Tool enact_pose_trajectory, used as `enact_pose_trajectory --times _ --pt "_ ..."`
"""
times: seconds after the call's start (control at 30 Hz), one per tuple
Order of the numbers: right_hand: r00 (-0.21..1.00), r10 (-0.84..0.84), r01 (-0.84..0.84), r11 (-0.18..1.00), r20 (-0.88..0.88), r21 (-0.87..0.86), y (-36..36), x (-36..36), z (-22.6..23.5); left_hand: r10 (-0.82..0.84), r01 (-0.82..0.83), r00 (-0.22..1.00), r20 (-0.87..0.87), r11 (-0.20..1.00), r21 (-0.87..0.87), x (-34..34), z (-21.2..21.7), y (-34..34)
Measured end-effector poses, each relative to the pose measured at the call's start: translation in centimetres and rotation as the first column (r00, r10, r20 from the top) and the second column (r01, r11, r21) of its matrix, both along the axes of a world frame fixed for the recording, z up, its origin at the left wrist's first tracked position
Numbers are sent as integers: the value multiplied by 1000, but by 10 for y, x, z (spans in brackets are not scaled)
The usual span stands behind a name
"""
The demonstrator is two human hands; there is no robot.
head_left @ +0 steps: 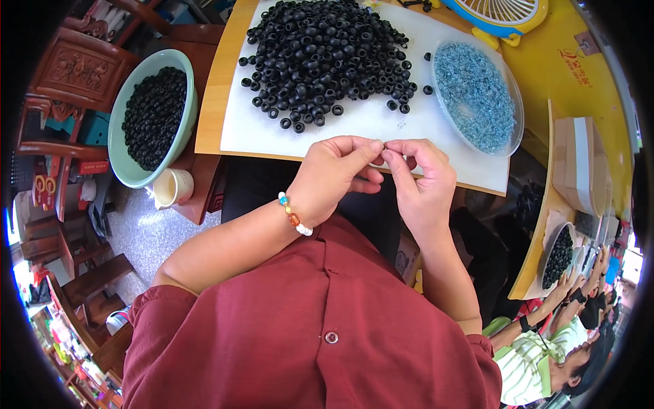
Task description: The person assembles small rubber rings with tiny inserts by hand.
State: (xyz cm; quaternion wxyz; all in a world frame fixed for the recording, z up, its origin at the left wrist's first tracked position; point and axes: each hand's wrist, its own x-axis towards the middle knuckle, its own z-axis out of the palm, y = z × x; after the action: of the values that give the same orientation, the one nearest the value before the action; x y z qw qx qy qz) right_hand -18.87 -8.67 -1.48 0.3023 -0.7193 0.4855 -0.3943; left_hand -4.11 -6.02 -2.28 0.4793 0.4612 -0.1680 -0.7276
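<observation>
My left hand (335,169) and my right hand (424,178) meet just over the near edge of the table, thumbs and forefingers pinched together. Whatever lies between the fingertips is too small to make out. Beyond them, a large heap of black, round, hollow bead-like pieces (327,51) covers much of a white board (235,129), with some strays around its rim. To the right of the heap, a clear plastic tray (519,129) holds many tiny blue translucent pieces (473,92). A beaded bracelet (293,219) circles my left wrist.
On my left, a pale green basin (193,112) full of black pieces stands above a cream cup (178,187). A blue-and-yellow fan (501,17) sits at the far right. Beyond a wooden table edge, another person (545,361) works beside a bowl of black pieces (558,255).
</observation>
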Motion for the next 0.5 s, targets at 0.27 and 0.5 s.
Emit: enact_pose_trajectory --times 0.27,0.5 --pt "992 80 -106 949 -97 -296 9 -7 -1 -182 191 976 117 979 -65 2 3 8" --pt "980 192 -199 927 -53 -318 5 -11 -5 -263 264 963 62 965 -5 4 4 5"
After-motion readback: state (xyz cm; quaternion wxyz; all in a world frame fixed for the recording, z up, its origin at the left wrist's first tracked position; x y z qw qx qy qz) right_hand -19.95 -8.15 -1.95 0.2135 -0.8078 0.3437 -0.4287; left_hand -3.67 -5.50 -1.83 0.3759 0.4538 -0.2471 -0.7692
